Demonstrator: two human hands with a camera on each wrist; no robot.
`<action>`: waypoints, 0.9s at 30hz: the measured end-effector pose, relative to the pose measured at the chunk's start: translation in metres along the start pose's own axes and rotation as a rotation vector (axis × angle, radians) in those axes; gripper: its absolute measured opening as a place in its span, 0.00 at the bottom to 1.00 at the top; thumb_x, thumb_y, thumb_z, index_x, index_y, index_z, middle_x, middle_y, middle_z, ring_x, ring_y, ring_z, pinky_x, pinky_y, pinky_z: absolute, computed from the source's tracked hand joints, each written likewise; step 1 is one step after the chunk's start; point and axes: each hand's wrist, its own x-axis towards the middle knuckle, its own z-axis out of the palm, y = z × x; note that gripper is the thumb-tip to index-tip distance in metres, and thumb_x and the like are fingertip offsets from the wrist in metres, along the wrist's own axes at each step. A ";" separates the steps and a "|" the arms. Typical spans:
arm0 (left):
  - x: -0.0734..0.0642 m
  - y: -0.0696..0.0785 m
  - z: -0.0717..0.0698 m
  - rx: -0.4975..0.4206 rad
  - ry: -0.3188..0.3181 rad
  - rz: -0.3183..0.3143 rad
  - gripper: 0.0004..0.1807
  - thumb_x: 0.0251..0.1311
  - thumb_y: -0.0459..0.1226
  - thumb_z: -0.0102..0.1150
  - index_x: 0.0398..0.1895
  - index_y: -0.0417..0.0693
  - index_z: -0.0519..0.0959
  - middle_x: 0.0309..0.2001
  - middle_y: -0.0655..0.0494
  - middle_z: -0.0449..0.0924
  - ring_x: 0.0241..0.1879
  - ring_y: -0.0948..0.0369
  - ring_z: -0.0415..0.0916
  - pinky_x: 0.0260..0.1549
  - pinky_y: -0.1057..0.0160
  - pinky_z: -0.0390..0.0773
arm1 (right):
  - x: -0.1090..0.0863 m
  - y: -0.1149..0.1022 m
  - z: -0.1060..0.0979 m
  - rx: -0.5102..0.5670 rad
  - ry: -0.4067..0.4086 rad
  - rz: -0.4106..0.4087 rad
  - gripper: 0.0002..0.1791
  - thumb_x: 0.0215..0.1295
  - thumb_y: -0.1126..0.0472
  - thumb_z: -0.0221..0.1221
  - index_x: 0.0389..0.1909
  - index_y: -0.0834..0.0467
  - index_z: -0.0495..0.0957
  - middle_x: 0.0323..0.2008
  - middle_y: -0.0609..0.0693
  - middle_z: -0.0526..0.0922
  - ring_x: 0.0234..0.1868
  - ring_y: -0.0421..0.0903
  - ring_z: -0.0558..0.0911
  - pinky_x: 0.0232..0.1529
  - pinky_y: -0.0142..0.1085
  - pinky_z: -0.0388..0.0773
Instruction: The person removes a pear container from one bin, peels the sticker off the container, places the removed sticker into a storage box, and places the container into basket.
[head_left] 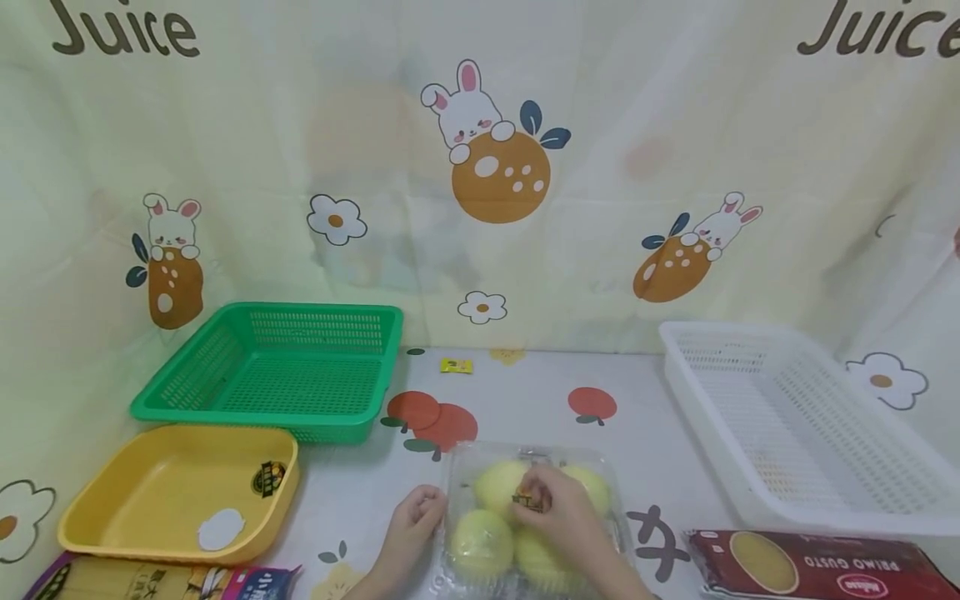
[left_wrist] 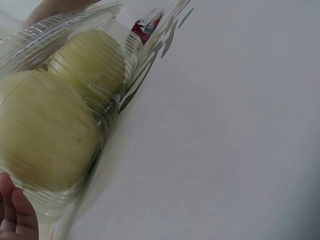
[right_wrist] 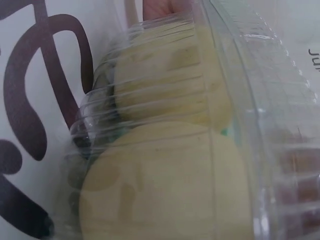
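The right hand [head_left: 551,504] lies on top of a clear plastic clamshell box [head_left: 534,521] at the bottom centre of the head view, its fingers curled down over the lid near a small dark label; whether they pinch the lid or only press on it cannot be told. The left hand [head_left: 415,518] sits against the box's left edge with fingers curled at its side wall, and the left wrist view shows fingertips [left_wrist: 15,217] just beside the box's corner. The box rests on the surface [head_left: 525,392], a white cloth printed with red fruit, and holds four pale yellow-green round fruits [head_left: 482,542], seen close through the ribbed plastic in both wrist views. To the lower right of the box lies a dark red packet [head_left: 813,567] marked PRIMO GUSTO. Above that, at the right, stands a white mesh basket [head_left: 795,417]. At the lower left sits a yellow tray [head_left: 180,492], with a flat packet [head_left: 157,582] below it at the frame's edge, and behind the tray a green mesh basket [head_left: 277,371]. A small yellow wrapper [head_left: 456,365] lies near the back of the surface, under the rabbit-print curtain [head_left: 495,142].
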 end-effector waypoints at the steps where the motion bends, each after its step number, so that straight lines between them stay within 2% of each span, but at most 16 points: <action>1: 0.000 0.000 -0.001 -0.003 -0.002 -0.009 0.10 0.63 0.34 0.47 0.36 0.31 0.70 0.19 0.58 0.69 0.23 0.66 0.66 0.27 0.71 0.67 | 0.000 0.000 0.000 0.007 0.001 0.010 0.11 0.45 0.61 0.67 0.26 0.55 0.73 0.20 0.41 0.69 0.21 0.37 0.67 0.22 0.30 0.68; 10: -0.003 -0.003 -0.002 0.025 0.005 -0.055 0.13 0.63 0.41 0.48 0.37 0.36 0.70 0.17 0.59 0.66 0.22 0.65 0.64 0.26 0.70 0.67 | 0.000 -0.002 0.002 0.028 0.014 0.057 0.11 0.45 0.62 0.67 0.23 0.55 0.73 0.19 0.41 0.69 0.21 0.37 0.67 0.23 0.30 0.68; 18: -0.003 -0.002 0.000 0.011 0.007 -0.010 0.12 0.62 0.37 0.48 0.37 0.32 0.69 0.16 0.59 0.65 0.20 0.67 0.63 0.25 0.71 0.66 | 0.000 -0.002 0.002 -0.001 0.043 0.012 0.07 0.45 0.65 0.66 0.21 0.53 0.77 0.17 0.38 0.71 0.20 0.36 0.67 0.22 0.30 0.68; 27: -0.003 0.001 0.001 0.018 0.021 0.011 0.10 0.62 0.34 0.49 0.36 0.31 0.69 0.17 0.60 0.66 0.20 0.68 0.63 0.24 0.72 0.65 | 0.001 0.001 0.003 -0.014 0.037 0.026 0.06 0.46 0.63 0.66 0.20 0.53 0.78 0.17 0.37 0.72 0.20 0.35 0.69 0.23 0.29 0.70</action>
